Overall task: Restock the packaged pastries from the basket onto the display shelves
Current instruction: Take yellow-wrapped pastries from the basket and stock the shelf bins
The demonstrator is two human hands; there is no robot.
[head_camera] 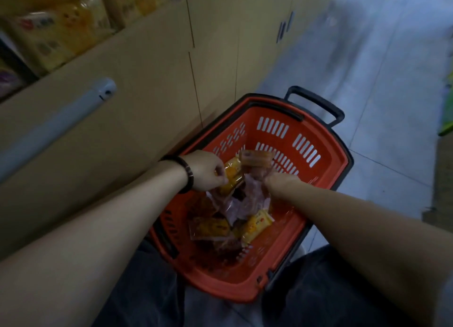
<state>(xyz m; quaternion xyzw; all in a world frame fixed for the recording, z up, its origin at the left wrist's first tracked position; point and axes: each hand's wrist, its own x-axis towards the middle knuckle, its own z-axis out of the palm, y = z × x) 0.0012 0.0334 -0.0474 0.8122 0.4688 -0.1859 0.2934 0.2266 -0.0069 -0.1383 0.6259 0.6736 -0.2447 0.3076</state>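
An orange shopping basket [316,194] with black handles stands on the floor between my knees. Several packaged pastries lie in it, yellow ones [256,225] and pinkish clear ones [241,204]. My left hand [206,171], a dark bead bracelet at its wrist, reaches into the basket and grips a yellow pastry pack [231,177]. My right hand [274,181] is down among the packs with its fingers hidden under the wrist; a brown-orange pack [256,158] shows just beyond it.
Beige cabinet doors [147,101] run along the left, close to the basket. Above them, a display shelf holds yellow packaged goods [56,30]. A grey tiled floor [382,81] stretches to the right. My dark trouser legs frame the basket's near side.
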